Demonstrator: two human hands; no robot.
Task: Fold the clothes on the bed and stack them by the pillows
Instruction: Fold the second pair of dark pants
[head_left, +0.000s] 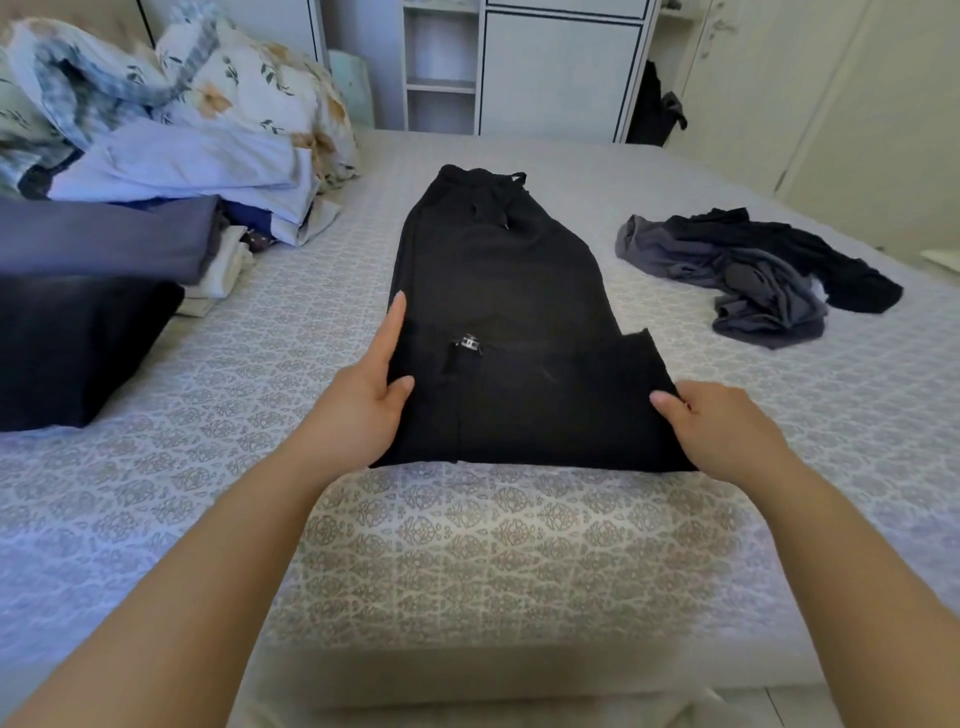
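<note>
Bed (519, 545): wide mattress under a pale cover with a grey ornamental print; it carries everything listed below.
Black trousers (498, 291): laid flat along the middle of the bed, waistband and drawstring toward the far edge, the leg end doubled back on itself toward the near edge. A small metal fitting (469, 343) shows on the folded layer.
Left hand (371, 387): at the left side of the folded end; forefinger stretched straight along the trouser edge, thumb on top of the cloth, the cloth pinched between thumb and the fingers beneath.
Right hand (727, 423): at the right side of the folded end; thumb on top of the cloth, fingers curled round its edge and mostly hidden under it, holding the fold.
Loose clothes (753, 275): crumpled heap of grey and black garments, unfolded, near the right edge of the bed, well apart from the trousers.
Folded stack (109, 244): folded pieces in purple-grey, white and pale blue, piled near the left edge, beside the pillows.
Dark pillow (72, 348): at the left edge, nearer than the stack and touching it.
Floral pillows (244, 88): at the far left corner, with a rumpled blue and white cover lying against them.
White cabinet (545, 67): stands beyond the far edge, open shelves on its left side.
Dark cloth (657, 109): hangs beside the cabinet's right side.
</note>
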